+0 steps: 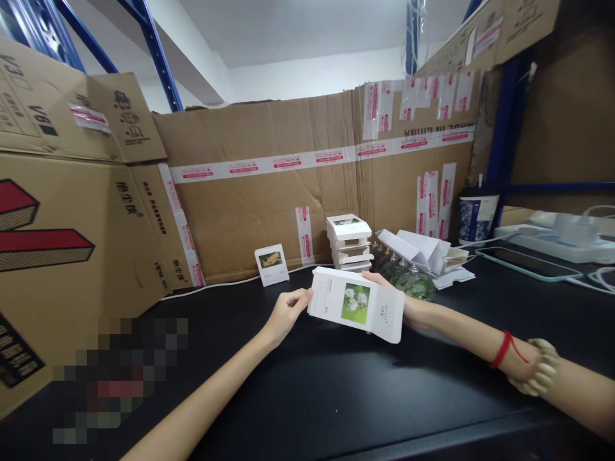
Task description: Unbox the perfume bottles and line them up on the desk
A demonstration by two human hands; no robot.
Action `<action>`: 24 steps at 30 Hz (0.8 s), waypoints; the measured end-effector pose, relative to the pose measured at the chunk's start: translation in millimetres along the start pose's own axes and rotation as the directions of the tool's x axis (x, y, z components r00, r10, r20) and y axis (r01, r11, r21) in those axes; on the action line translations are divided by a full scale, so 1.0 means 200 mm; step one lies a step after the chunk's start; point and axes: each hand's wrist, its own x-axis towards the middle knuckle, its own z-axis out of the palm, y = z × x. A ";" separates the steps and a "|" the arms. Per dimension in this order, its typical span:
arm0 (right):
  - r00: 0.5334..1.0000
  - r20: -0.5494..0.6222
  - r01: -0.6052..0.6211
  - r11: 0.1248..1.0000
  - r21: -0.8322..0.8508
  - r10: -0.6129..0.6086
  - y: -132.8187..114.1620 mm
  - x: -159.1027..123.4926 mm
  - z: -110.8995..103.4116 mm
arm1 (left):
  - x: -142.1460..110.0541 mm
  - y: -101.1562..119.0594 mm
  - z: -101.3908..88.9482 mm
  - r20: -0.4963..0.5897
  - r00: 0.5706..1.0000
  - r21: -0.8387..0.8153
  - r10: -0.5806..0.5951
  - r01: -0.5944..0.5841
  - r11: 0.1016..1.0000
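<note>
Between my hands, above the black table, is a flattened white carton (331,298) printed with a picture of white flowers on green. My left hand (288,310) pinches its left end between thumb and fingers. My right hand (414,312) grips it from behind at the right; most of those fingers are hidden by the carton. Behind it rises a stack of white boxes (350,246), the top one bearing a similar flower picture. A small white box (272,265) with a yellow picture stands upright to the left of the stack.
Several clear glass bottles (414,285) with green inside stand right of the stack, beside folded white papers (418,248). Further right are a patterned cup (475,218), a phone (521,264) and a white power strip (552,235). Cardboard walls (240,218) enclose the black table (288,397).
</note>
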 end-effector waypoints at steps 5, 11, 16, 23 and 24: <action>0.994 -0.091 -0.050 0.998 0.049 0.054 -0.01 -0.01 0.02 | 0.00 0.00 0.02 -0.045 0.994 -0.116 -0.104 0.098 0.988; 0.998 -0.006 -0.059 0.992 0.109 0.060 -0.04 -0.01 0.00 | 0.02 -0.03 0.01 -0.231 0.948 -0.112 -0.220 0.199 0.974; 0.994 -0.097 0.047 0.999 -0.012 -0.048 -0.01 0.02 -0.02 | 0.02 -0.05 -0.01 -0.278 0.933 -0.102 -0.230 0.209 0.973; 0.969 -0.221 0.057 0.971 -0.234 -0.110 0.03 0.02 -0.01 | 0.02 -0.05 0.00 -0.217 0.955 -0.090 -0.201 0.185 0.979; 0.968 -0.225 0.060 0.970 -0.237 -0.115 0.02 0.02 -0.01 | 0.02 -0.05 0.00 -0.211 0.958 -0.079 -0.193 0.180 0.980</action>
